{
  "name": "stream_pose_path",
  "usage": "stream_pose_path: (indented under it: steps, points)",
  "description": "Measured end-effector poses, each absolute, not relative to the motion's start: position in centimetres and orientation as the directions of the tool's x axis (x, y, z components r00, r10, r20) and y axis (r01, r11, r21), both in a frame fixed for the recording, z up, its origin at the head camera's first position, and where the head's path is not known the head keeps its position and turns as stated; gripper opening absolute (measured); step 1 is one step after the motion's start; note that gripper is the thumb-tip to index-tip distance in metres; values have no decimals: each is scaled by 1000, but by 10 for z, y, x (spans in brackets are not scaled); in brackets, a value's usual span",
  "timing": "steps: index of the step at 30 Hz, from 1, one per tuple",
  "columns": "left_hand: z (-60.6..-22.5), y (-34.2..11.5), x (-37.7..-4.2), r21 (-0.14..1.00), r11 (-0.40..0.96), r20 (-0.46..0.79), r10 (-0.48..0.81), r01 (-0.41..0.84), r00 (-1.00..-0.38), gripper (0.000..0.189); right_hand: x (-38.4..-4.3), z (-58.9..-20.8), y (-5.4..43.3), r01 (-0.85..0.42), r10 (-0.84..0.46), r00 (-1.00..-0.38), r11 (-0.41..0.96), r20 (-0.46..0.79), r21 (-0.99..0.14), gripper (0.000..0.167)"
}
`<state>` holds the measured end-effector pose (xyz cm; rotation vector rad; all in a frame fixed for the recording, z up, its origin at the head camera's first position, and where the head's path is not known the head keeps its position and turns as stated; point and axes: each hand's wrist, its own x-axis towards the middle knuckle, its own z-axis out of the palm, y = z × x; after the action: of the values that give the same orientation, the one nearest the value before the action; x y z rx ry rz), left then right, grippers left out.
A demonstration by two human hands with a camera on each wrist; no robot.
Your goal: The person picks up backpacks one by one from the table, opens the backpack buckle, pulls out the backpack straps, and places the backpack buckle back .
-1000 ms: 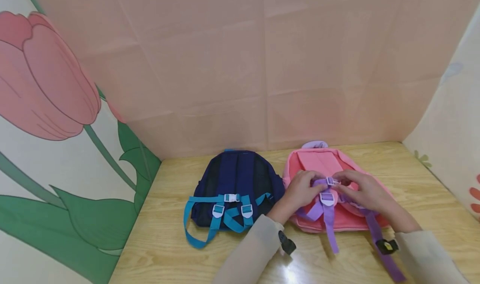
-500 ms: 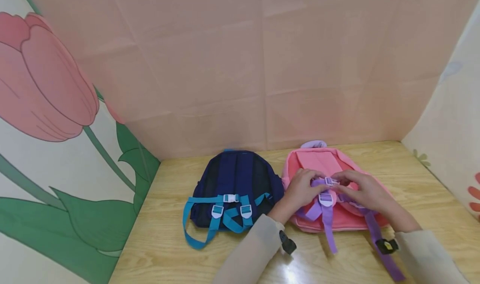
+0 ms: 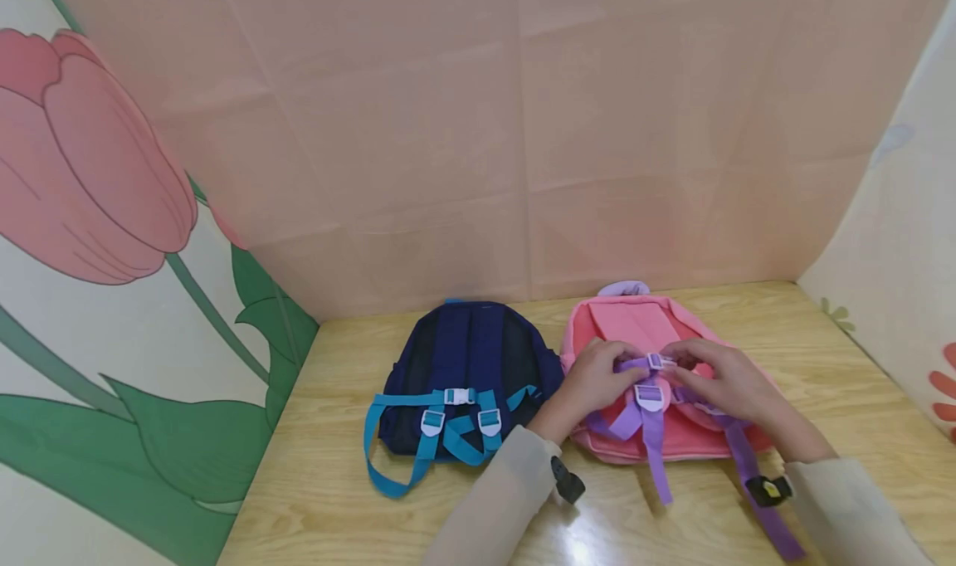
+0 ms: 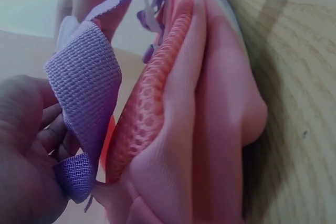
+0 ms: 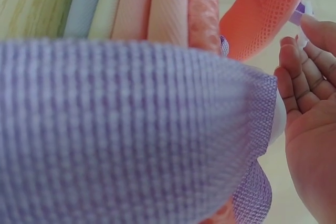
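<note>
A pink backpack [image 3: 635,317] lies back side up on the table, its purple straps [image 3: 653,450] hanging toward the front. Between my two hands sits a white side-release buckle [image 3: 656,362] on a purple chest strap. My left hand [image 3: 593,379] pinches the strap on the buckle's left, while my right hand [image 3: 724,379] pinches the buckle's right end. Fingertips partly cover that end, so I cannot tell whether its halves are fully joined. Purple webbing [image 4: 86,77] crosses close in front of the left hand in the left wrist view; a strap [image 5: 115,129] blocks much of the right wrist view.
To the left, a navy backpack [image 3: 470,342] touches or nearly touches the pink one; its teal chest strap has a fastened white buckle [image 3: 459,396]. A wooden table [image 3: 321,466] carries both. A pinkish cloth backdrop [image 3: 418,134] rises behind, with a tulip-printed panel [image 3: 112,159] at left.
The left hand has shifted very slightly left and the purple strap by the buckle looks straighter. The right hand keeps nearly the same place, and both backpacks stay put.
</note>
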<state>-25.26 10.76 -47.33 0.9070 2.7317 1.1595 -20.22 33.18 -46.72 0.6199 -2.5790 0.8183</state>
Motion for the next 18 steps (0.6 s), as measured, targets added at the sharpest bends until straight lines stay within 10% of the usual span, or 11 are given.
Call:
stream_pose_path:
  steps: [18]
  points:
    - [-466, 113, -249, 761, 482, 184, 482, 435, -856, 19, -204, -465, 328, -523, -309, -828, 729, 468, -442, 32]
